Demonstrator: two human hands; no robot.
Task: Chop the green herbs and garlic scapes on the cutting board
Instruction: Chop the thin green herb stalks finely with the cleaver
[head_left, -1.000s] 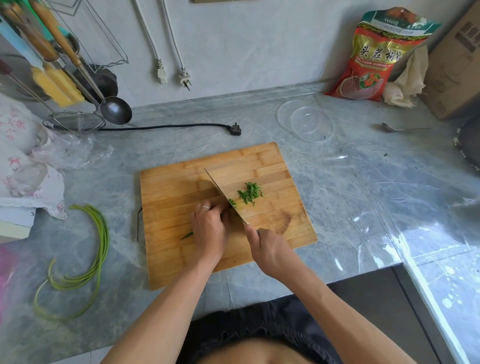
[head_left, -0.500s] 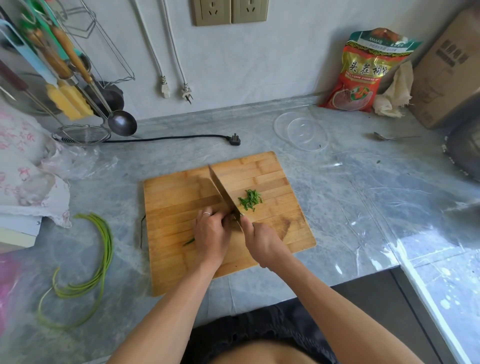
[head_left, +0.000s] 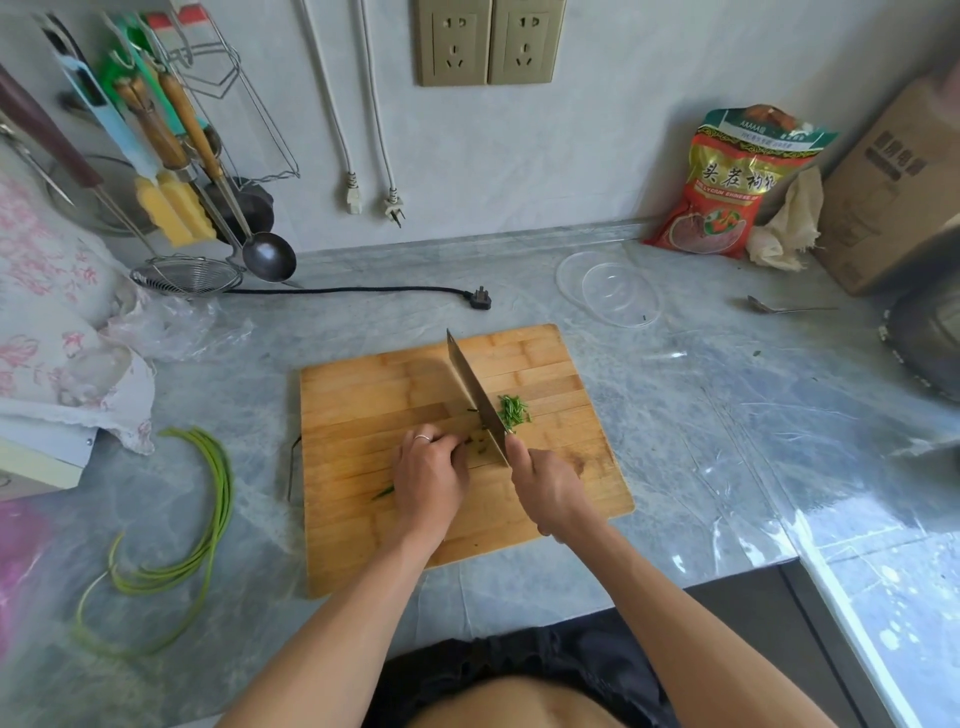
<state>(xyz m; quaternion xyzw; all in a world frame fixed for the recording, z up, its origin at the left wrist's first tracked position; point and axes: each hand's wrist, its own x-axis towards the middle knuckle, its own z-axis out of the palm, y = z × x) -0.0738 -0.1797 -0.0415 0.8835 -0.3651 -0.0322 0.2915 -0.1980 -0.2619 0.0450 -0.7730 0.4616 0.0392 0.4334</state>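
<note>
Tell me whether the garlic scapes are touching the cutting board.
Apart. The head view shows the garlic scapes lying on the countertop, bare marble between them and the cutting board.

wooden cutting board (head_left: 395, 395), glossy marble counter (head_left: 701, 415)

This is a home kitchen: a marble-patterned bench (head_left: 675, 415) carries a wooden cutting board (head_left: 374, 395), ladles and a wire skimmer (head_left: 187, 275) hang on a utensil rack (head_left: 171, 135), and wall sockets (head_left: 488, 41) sit above a bag of dried food (head_left: 727, 187).
</note>
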